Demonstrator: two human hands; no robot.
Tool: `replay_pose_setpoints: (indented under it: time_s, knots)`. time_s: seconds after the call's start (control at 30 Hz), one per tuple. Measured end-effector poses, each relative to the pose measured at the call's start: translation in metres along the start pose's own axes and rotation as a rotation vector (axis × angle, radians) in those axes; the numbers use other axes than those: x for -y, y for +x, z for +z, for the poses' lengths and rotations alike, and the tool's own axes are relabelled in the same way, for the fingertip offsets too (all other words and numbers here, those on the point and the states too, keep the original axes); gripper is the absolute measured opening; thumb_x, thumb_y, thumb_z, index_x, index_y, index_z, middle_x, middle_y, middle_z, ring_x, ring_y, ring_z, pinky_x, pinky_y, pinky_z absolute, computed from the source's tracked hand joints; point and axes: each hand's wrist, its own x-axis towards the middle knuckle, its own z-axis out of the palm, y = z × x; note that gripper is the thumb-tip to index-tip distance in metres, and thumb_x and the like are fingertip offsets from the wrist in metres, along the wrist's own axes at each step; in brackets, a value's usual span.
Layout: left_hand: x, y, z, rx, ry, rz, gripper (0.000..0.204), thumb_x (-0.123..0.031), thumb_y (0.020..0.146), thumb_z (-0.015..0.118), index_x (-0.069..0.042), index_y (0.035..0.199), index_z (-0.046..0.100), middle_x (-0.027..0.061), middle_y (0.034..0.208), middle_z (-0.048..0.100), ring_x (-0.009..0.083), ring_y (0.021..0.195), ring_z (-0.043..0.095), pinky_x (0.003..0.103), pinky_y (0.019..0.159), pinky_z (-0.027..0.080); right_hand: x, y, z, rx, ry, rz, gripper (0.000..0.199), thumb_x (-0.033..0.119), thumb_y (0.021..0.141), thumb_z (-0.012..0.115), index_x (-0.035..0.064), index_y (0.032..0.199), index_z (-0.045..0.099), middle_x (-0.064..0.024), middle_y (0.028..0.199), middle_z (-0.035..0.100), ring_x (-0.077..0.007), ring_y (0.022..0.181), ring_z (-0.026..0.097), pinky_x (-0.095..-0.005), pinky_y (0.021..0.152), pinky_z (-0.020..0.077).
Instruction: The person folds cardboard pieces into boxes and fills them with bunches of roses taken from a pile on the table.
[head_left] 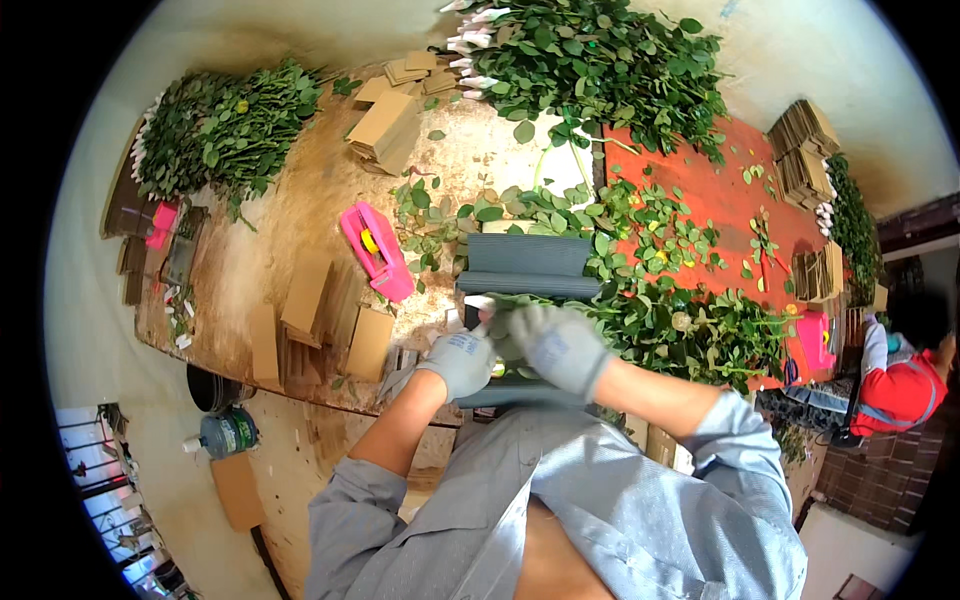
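Note:
My left hand [460, 364], in a grey glove, is closed at the head end of a leafy flower stem [508, 342], by a small whitish tip [480, 304]. Close beside it, my right hand [560, 350] in a matching glove passes over the leaves; motion smears its fingers, so I cannot tell whether it grips anything. Both hands are above a dark grey ribbed mat [530, 256] at the table's near edge. To the right of my right hand lies a heap of leafy stems [690, 335].
A pink tape dispenser [376, 252] stands left of the mat. Cardboard pieces [384, 128] are stacked on the table [260, 240]. Bundles with white-covered heads [600, 70] lie at the back and far left [225, 135]. Loose leaves litter the red surface [735, 200]. Another person [905, 385] is at the right.

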Motion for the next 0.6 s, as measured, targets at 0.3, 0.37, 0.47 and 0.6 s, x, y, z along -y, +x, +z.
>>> replay_pose_setpoints:
  time_s: [0.3, 0.37, 0.47, 0.6]
  knots:
    - [0.0, -0.011, 0.007, -0.183, -0.147, 0.027, 0.042, -0.021, 0.096, 0.05, -0.009, 0.136, 0.058, 0.0127, 0.145, 0.052, 0.0358, 0.112, 0.064, 0.049, 0.092, 0.052, -0.018, 0.022, 0.08, 0.019, -0.046, -0.069, 0.023, 0.02, 0.096, 0.054, 0.0049, 0.111, 0.063, -0.0135, 0.083, 0.064, -0.0262, 0.073, 0.067, -0.0378, 0.054, 0.0523]
    - [0.001, -0.011, 0.01, -0.192, -0.176, 0.032, 0.044, -0.021, 0.096, 0.05, -0.009, 0.137, 0.058, 0.0127, 0.146, 0.051, 0.0356, 0.113, 0.064, 0.049, 0.092, 0.052, -0.018, 0.019, 0.085, 0.076, -0.102, -0.025, 0.023, 0.018, 0.095, 0.053, 0.003, 0.111, 0.061, -0.0145, 0.082, 0.064, -0.0253, 0.066, 0.066, -0.0366, 0.05, 0.0512]
    - [0.0, -0.012, 0.006, -0.178, -0.189, 0.021, 0.045, -0.02, 0.096, 0.05, -0.009, 0.139, 0.057, 0.0129, 0.146, 0.052, 0.0355, 0.113, 0.064, 0.049, 0.092, 0.052, -0.02, 0.016, 0.088, 0.018, -0.192, -0.048, 0.025, 0.017, 0.095, 0.053, 0.0008, 0.112, 0.06, -0.0151, 0.081, 0.063, -0.0243, 0.061, 0.065, -0.0361, 0.046, 0.0501]
    - [0.006, -0.008, 0.004, -0.263, -0.087, 0.099, 0.046, -0.019, 0.095, 0.052, -0.009, 0.14, 0.057, 0.0139, 0.133, 0.06, 0.0356, 0.108, 0.065, 0.048, 0.09, 0.053, -0.026, 0.018, 0.093, -0.042, -0.153, -0.109, 0.028, 0.019, 0.097, 0.053, -0.0005, 0.115, 0.059, -0.0151, 0.079, 0.063, -0.0244, 0.059, 0.065, -0.0367, 0.045, 0.0504]
